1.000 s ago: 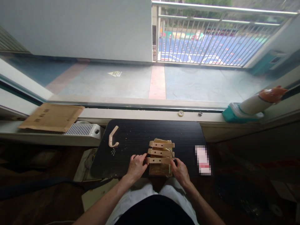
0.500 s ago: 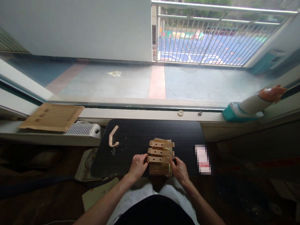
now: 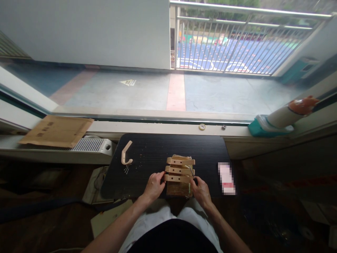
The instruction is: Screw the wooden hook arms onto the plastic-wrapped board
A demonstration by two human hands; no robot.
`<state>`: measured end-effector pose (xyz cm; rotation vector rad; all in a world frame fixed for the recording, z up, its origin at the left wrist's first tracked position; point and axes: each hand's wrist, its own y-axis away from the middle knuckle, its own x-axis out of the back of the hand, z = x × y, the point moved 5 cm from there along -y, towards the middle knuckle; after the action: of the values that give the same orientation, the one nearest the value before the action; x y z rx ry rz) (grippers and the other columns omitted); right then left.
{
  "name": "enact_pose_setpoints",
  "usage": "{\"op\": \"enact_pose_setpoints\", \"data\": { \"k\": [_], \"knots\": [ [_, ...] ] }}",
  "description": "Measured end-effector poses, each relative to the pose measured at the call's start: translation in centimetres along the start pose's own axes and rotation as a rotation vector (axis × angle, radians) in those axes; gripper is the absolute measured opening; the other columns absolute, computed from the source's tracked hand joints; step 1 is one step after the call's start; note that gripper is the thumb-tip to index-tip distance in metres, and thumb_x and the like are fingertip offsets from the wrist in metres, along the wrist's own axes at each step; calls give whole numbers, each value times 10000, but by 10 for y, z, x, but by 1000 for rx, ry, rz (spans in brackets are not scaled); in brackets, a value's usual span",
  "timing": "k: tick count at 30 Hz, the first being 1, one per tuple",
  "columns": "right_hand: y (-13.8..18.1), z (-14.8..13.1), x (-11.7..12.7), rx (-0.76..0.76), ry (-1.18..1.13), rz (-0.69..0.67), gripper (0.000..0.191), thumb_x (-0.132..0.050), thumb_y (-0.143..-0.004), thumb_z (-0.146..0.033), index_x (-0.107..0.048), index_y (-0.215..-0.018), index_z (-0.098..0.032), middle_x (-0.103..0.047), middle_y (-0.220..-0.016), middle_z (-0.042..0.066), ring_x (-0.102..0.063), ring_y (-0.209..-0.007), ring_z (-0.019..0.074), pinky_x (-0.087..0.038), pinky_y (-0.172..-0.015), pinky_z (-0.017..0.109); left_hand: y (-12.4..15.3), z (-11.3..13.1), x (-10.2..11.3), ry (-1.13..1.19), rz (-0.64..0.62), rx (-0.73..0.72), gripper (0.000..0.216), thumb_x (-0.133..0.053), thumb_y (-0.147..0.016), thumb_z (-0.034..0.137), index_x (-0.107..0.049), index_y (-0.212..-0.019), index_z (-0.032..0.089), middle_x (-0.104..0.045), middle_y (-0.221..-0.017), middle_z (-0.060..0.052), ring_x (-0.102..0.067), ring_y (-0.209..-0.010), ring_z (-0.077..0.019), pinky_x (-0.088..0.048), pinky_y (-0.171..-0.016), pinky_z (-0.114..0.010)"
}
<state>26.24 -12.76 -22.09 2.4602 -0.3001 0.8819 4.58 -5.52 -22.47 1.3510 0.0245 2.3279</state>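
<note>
Three pale wooden hooks lie side by side across a brownish block wrapped in clear film (image 3: 179, 189). Each hook shows two dark holes. My left hand (image 3: 154, 185) pinches the left end of the nearest wooden hook (image 3: 176, 178). In my right hand (image 3: 201, 189), at the block's right edge, is a dark-handled tool (image 3: 195, 180) with a thin metal shaft that looks bent. The shaft reaches up over the middle wooden hook (image 3: 176, 170). Beyond that is the far wooden hook (image 3: 176, 162). Another wooden hook (image 3: 123, 156) lies apart at the left, with several screws (image 3: 126, 169) beside it.
The black table (image 3: 150, 147) bears small crumbs and, at its right edge, a blurred-out pinkish rectangle (image 3: 226, 178). A tape roll (image 3: 202, 127) and a teal container (image 3: 263, 130) stand on the windowsill. A cardboard envelope (image 3: 58, 131) rests over the radiator (image 3: 105, 147) at left.
</note>
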Motion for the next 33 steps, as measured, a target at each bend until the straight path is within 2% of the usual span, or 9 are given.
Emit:
{"op": "enact_pose_setpoints", "data": {
  "k": [5,8,10,14,18,21,26,29,33],
  "knots": [
    [7,-1,7,-8,-64,21,437,-384,-839,-470,-671,-964,-165,-712,-874,114,-646,-837,253,-437,-722,300,11,2,14,-51,63,15,374,-535,-740,130,-599,-1107,154,-669,-953,-66,-578,-926,-208,-401,-910,-354],
    [16,3,19,-16,-118,50,469,-406,-814,-525,-668,-973,-171,-712,-856,99,-648,-805,249,-448,-687,289,22,-13,30,-71,139,103,315,-522,-761,141,-612,-1061,169,-672,-896,-43,-594,-892,-190,-399,-893,-339],
    [21,10,28,-36,-128,67,500,-420,-795,-558,-667,-984,-166,-705,-800,86,-643,-735,234,-452,-643,283,30,-36,41,-84,189,224,270,-524,-774,167,-620,-1026,177,-674,-878,-35,-608,-876,-180,-411,-855,-315],
    [23,23,42,-89,-105,71,532,-471,-731,-595,-679,-964,-164,-676,-676,60,-618,-642,216,-445,-567,274,39,-102,62,-91,268,557,216,-536,-787,244,-634,-972,192,-688,-891,-35,-629,-868,-176,-433,-754,-274],
    [20,24,46,-127,-93,54,550,-491,-693,-616,-684,-942,-165,-647,-607,42,-597,-592,206,-441,-550,278,39,-158,75,-64,271,818,200,-507,-796,317,-658,-895,231,-702,-958,-41,-635,-915,-228,-433,-728,-317],
    [17,18,47,-138,-100,36,555,-506,-665,-627,-690,-924,-172,-642,-593,43,-590,-575,209,-438,-535,283,29,-181,79,-55,275,853,223,-478,-794,316,-664,-887,236,-699,-999,-59,-629,-946,-262,-431,-740,-354],
    [18,7,51,-109,-100,65,544,-523,-645,-631,-695,-901,-184,-661,-632,58,-589,-579,215,-433,-519,287,10,-204,74,-5,252,880,252,-501,-772,365,-661,-923,242,-697,-1030,-74,-636,-948,-273,-446,-698,-347],
    [21,5,54,-106,-92,87,543,-528,-648,-627,-693,-913,-184,-670,-651,62,-591,-587,214,-435,-524,283,3,-211,67,28,229,896,246,-536,-745,339,-660,-929,233,-696,-1032,-85,-647,-918,-262,-452,-676,-327],
    [26,7,58,-128,-83,95,551,-526,-647,-631,-694,-923,-184,-680,-684,63,-600,-609,212,-444,-539,278,1,-213,64,24,208,903,221,-538,-740,323,-659,-903,237,-689,-1038,-93,-635,-937,-289,-448,-713,-373]
  ]
}}
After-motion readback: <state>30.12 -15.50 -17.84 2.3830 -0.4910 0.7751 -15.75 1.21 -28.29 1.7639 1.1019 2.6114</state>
